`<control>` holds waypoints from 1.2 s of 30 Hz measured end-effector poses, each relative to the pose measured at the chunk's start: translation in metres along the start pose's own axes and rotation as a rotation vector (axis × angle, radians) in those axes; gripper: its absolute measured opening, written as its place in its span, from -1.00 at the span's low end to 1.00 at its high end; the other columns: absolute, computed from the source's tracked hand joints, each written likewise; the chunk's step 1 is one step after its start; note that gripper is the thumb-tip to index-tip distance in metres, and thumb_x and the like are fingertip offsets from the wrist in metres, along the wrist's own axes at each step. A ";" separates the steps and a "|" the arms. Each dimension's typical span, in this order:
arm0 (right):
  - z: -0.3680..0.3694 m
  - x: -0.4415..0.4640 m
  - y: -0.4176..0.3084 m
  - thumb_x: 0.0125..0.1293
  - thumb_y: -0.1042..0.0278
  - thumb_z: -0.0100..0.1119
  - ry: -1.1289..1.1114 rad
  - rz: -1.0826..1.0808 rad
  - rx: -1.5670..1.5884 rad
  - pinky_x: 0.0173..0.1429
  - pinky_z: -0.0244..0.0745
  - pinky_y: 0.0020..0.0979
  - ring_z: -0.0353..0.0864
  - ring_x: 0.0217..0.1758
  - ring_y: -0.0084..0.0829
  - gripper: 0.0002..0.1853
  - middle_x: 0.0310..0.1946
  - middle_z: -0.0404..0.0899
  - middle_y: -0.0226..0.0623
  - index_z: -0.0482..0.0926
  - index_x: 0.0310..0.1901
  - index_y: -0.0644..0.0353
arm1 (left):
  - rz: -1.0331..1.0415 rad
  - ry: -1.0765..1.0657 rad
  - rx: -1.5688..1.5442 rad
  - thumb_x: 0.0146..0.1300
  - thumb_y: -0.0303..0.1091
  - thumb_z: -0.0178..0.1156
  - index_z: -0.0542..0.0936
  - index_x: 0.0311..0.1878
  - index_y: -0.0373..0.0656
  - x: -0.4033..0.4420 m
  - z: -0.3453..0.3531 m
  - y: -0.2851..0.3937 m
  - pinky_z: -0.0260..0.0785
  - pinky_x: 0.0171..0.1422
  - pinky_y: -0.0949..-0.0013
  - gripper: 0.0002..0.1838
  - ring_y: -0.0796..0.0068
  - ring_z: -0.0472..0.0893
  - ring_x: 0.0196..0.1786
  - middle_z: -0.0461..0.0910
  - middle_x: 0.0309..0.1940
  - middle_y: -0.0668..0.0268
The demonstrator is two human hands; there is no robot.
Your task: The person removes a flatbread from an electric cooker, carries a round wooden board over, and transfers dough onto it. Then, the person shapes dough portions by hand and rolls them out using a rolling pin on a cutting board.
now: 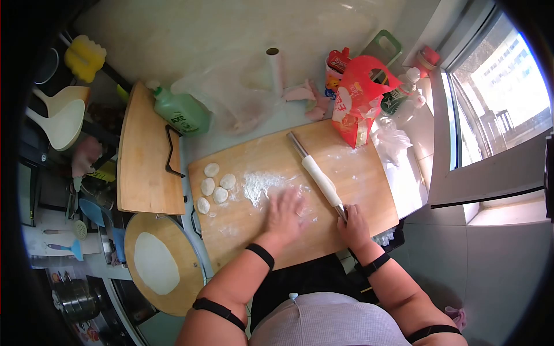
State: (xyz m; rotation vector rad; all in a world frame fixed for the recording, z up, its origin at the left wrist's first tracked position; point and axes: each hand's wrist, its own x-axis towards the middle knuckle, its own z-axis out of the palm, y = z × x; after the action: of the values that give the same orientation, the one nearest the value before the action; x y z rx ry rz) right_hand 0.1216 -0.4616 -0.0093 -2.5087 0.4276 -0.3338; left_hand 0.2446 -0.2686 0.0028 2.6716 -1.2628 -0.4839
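A wooden board (254, 236) lies in front of me, dusted with white flour (258, 185). Several small flattened dough pieces (220, 195) sit on its left part. My left hand (287, 214) is over the board just right of the flour, fingers spread and slightly blurred; nothing shows in it. My right hand (354, 226) is closed around the near handle of a rolling pin (319, 179). The pin has a pale sleeve and lies slanted across the board, its far end pointing up and left.
A round board (190, 286) with a large dough sheet (156, 263) is at the left. Behind stand a green bottle (182, 111), a plastic-wrap roll (273, 72) and a red bag (360, 98). An upright wooden board (144, 167) borders the left, a window (502, 86) the right.
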 end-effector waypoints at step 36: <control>0.023 -0.030 -0.081 0.09 0.27 0.26 -0.660 0.112 0.299 0.08 0.50 -0.10 0.55 -0.03 0.13 -0.31 0.09 0.41 0.14 0.25 0.26 0.28 | -0.862 0.215 -1.990 0.45 0.22 -0.23 0.32 0.29 -0.19 -0.027 0.013 -0.005 0.41 0.20 0.21 -0.34 0.30 0.53 0.10 0.51 0.08 0.14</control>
State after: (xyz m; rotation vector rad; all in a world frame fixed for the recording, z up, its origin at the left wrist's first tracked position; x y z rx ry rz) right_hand 0.1195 -0.3752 0.0144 -2.1297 0.2230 0.4381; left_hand 0.2273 -0.2442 -0.0048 1.1297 0.5585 -0.7981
